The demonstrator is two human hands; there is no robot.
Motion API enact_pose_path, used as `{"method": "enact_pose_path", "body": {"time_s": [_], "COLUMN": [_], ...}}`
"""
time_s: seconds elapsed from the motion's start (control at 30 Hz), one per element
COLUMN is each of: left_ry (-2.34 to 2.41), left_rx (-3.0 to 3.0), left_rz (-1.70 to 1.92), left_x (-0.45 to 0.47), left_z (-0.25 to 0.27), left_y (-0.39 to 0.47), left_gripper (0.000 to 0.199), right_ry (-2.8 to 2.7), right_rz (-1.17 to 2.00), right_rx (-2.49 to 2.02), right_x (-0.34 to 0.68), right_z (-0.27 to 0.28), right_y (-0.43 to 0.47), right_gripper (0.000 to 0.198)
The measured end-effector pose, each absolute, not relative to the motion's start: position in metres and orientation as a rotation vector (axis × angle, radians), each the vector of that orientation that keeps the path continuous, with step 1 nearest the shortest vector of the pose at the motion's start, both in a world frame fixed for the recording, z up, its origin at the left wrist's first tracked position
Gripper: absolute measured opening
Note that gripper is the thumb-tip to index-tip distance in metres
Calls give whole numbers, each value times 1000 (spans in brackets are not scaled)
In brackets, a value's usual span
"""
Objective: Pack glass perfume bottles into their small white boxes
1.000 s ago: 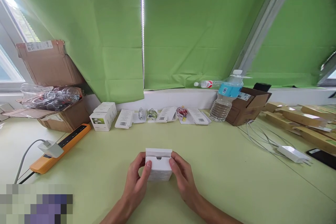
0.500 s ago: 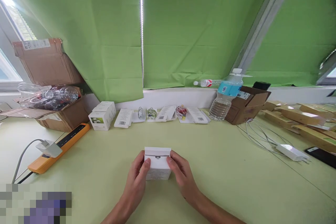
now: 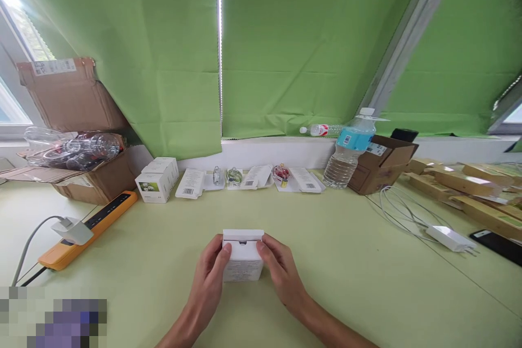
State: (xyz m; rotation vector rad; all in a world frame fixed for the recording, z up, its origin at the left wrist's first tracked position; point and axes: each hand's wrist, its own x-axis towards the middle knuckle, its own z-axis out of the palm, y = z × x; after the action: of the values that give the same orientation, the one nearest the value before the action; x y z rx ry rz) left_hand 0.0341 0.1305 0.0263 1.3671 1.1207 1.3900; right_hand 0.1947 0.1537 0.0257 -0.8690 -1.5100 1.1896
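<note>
A small white cardboard box (image 3: 243,269) with printed text on its near face is between my hands, low in the middle of the view. Its top flap stands raised along the far edge, and a dark thumb notch shows in the top. My left hand (image 3: 211,269) grips the left side, thumb on the top near the corner. On the other side, my right hand (image 3: 281,272) holds it the same way, fingers wrapped behind. What the box contains is hidden.
Along the back stand white boxes (image 3: 157,180), flattened cartons with small glass ornaments (image 3: 281,174), a large water bottle (image 3: 349,149) and a brown box (image 3: 381,166). An orange power strip (image 3: 110,215) lies left; a white charger (image 3: 448,237) and black phone (image 3: 497,246) lie right.
The box has tilted slightly, so more of its printed near face shows. Both hands keep their hold on its sides. The whole view has shifted a little.
</note>
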Motion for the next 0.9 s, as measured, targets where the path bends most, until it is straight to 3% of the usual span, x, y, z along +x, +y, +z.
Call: {"method": "enact_pose_path", "body": {"time_s": [0.5, 0.9], "left_ry": [1151, 1186], "left_rx": [1460, 1798], "left_rz": [1341, 1566], "left_x": [29, 25], "left_z": [25, 15], "left_y": [132, 133], "left_gripper": [31, 24], "right_ry": [-1576, -1739], "right_rz": [1171, 696], "right_rx": [-872, -723], "right_x": [201, 203], "right_z": [28, 24], "right_y": [160, 155], "right_gripper": [39, 27]}}
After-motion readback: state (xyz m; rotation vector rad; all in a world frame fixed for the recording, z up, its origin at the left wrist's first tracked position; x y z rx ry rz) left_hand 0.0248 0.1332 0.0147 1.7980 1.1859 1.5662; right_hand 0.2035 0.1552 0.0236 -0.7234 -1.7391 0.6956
